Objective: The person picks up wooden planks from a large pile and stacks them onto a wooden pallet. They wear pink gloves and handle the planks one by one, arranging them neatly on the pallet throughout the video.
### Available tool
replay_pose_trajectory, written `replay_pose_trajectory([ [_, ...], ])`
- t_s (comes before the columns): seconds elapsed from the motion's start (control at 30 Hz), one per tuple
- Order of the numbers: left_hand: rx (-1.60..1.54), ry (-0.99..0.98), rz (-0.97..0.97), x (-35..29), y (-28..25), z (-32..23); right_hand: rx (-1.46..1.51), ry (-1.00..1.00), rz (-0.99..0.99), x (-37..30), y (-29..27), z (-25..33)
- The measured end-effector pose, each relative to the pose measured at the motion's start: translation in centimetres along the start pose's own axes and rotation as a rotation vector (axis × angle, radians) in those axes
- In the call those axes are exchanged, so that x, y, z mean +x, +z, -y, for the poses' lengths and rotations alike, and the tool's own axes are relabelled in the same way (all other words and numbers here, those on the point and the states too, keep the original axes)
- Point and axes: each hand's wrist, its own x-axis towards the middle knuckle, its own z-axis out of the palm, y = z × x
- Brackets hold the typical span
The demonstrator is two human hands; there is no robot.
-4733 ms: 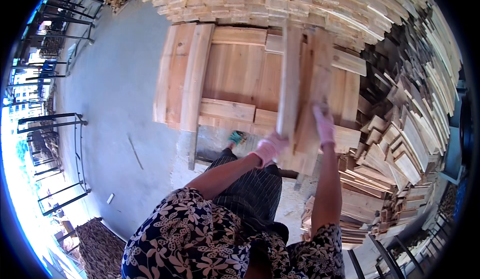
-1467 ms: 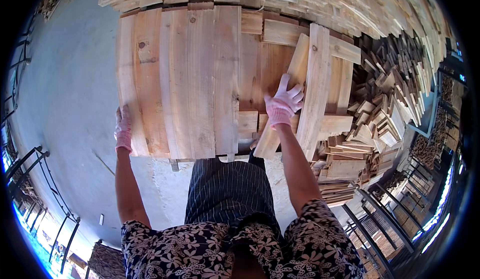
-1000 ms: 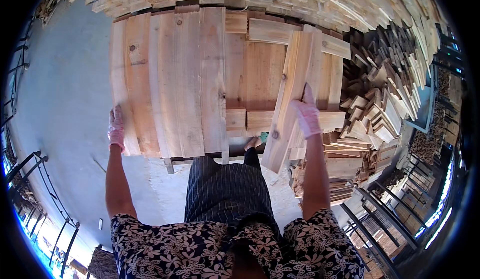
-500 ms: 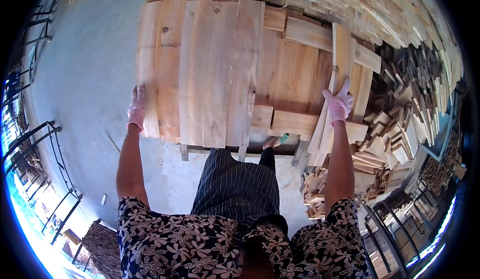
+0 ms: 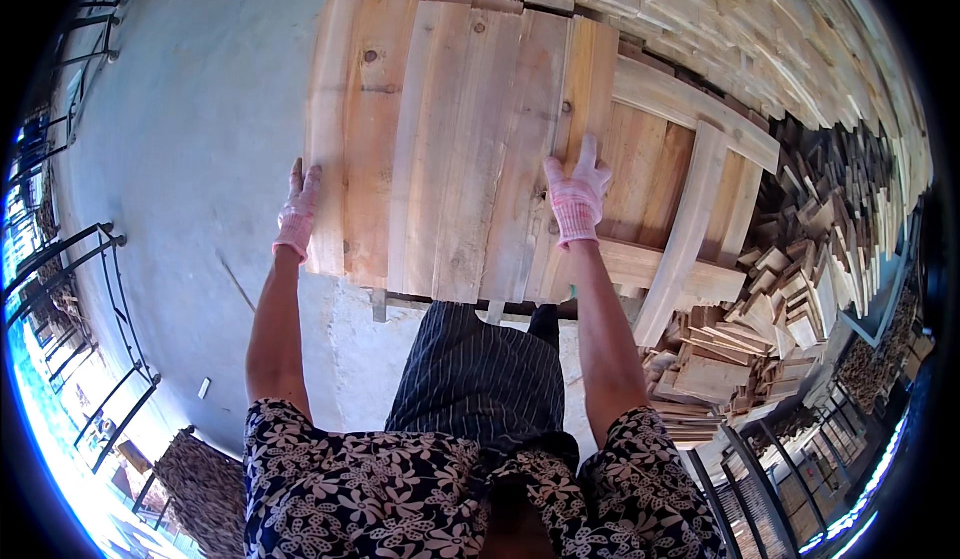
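A row of long pale planks (image 5: 440, 149) lies side by side before me, on top of a lower layer of boards (image 5: 637, 164). My left hand (image 5: 297, 207), in a pinkish-white glove, rests against the outer left edge of the row with its fingers stretched out. On the rightmost plank (image 5: 590, 74) of the row, which has a yellowish tint, lies my gloved right hand (image 5: 577, 194); its fingers are spread over the wood. Farther right, a narrow board (image 5: 687, 224) sits at a slant across the lower layer.
Stacked timber (image 5: 700, 9) rises along the far side. A heap of offcuts (image 5: 790, 289) spreads at the right. Black metal racks (image 5: 75, 269) stand at the left beyond the grey floor (image 5: 180, 159). A woven-looking brown bundle (image 5: 200, 494) is at the lower left.
My right hand has moved left from the slanted boards to the row, where a plank now lies against its right side. One narrow board stays behind. The view has shifted slightly left.
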Motion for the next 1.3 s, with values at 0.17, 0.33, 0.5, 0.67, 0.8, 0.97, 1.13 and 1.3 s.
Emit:
replay_pose_trajectory([
  [0.17,0.287,-0.072,0.054,1.0,-0.7,-2.2,0.113,-0.343,0.182,3.7,-1.6,-9.5],
  [0.33,0.556,-0.076,-0.077,6.8,-1.3,-7.8,-0.349,0.172,-0.261,6.2,-12.4,-18.0],
  [0.5,0.466,0.038,-0.105,7.6,3.5,-12.7,-0.15,0.194,-0.138,4.7,-11.8,-21.3],
  [0.67,0.479,0.054,-0.116,6.9,3.0,-13.4,0.038,-0.156,-0.159,4.6,-11.0,-12.5],
  [0.8,0.68,0.047,-0.261,11.8,0.6,-9.9,-0.038,0.0,0.136,4.4,-5.2,-4.0],
  [0.97,1.059,0.65,-0.223,4.0,11.4,-21.0,-0.037,-0.382,-0.285,5.4,-2.4,-13.8],
  [1.13,0.497,0.935,0.549,-6.4,26.3,-17.5,0.464,-0.015,-0.015,-5.5,-13.1,-20.2],
  [1.3,0.826,1.446,1.044,-20.3,37.1,-11.1,0.647,0.577,-0.037,-21.1,-13.6,-32.9],
])
